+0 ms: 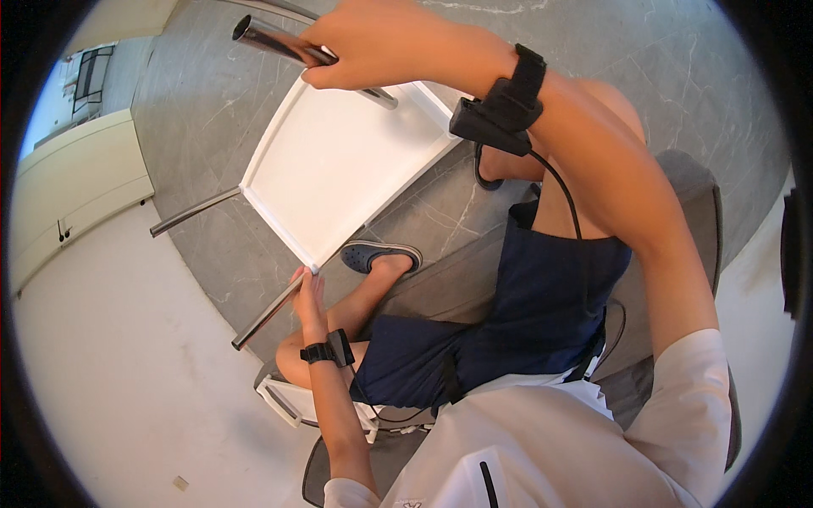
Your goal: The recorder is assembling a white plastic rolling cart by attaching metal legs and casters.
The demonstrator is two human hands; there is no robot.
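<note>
A white shelf panel with a raised rim [339,161] is tilted in front of my legs, with metal tubes sticking out from its corners. My left hand [310,296] is closed round a shiny metal tube [267,315] at the panel's nearest corner. Up at the far side, my right hand [364,38] grips another chrome tube [275,42]. One open end of it points left, and the other end lies over the white panel. A further tube [196,212] juts out from the left corner, apart from both hands.
I sit on a grey sofa [690,190], above a grey marbled floor [190,110]. A second white frame-like part [292,402] lies beside my left leg. A white cabinet [85,190] stands at the left. Cables [569,199] run from the wrist straps along my arms.
</note>
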